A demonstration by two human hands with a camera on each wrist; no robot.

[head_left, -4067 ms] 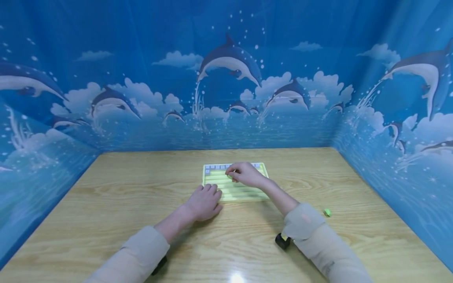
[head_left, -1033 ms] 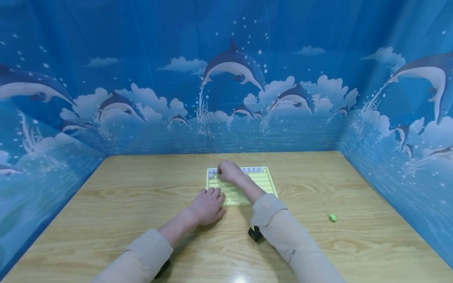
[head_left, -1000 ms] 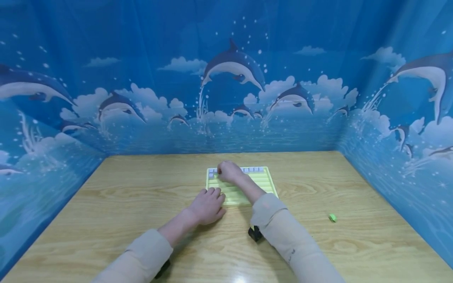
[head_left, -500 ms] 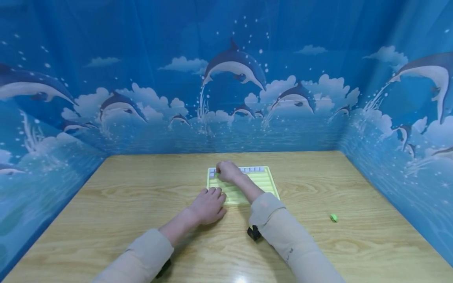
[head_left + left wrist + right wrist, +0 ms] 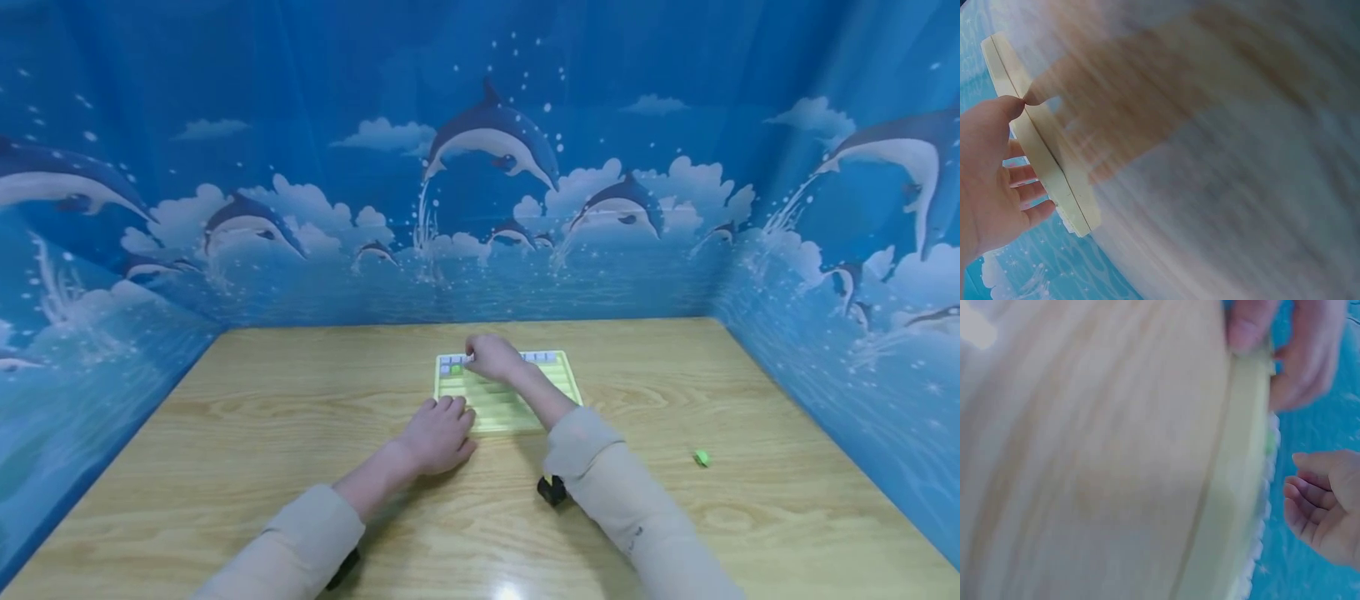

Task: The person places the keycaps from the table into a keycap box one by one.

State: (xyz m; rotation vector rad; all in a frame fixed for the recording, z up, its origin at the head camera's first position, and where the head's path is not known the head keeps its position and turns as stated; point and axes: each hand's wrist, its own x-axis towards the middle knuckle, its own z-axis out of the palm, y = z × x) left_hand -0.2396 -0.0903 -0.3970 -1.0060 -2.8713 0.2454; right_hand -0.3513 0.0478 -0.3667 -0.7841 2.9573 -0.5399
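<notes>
A pale yellow-green ridged tray (image 5: 510, 408) lies on the wooden table. Small lavender keycap-like pieces (image 5: 540, 357) line its back row. In the second row a green piece (image 5: 456, 369) sits beside a lavender one at the left end. My left hand (image 5: 435, 437) holds the tray's front left corner. In the left wrist view its thumb (image 5: 1013, 106) presses the front side and the fingers lie over the top. My right hand (image 5: 495, 358) hovers over the back rows, just right of the green piece. Its fingers (image 5: 1313, 494) are loosely curled, with nothing seen between them.
A loose bright green piece (image 5: 701, 458) lies on the table (image 5: 675, 517) to the right of the right forearm. Blue dolphin-printed curtains (image 5: 480, 275) stand behind the table and along both sides. A black wrist camera (image 5: 552, 490) hangs under the right sleeve.
My right hand has moved from the second row's left end slightly right and back, uncovering the green piece there. Earlier it held something small over the tray. The left hand stays at the corner.
</notes>
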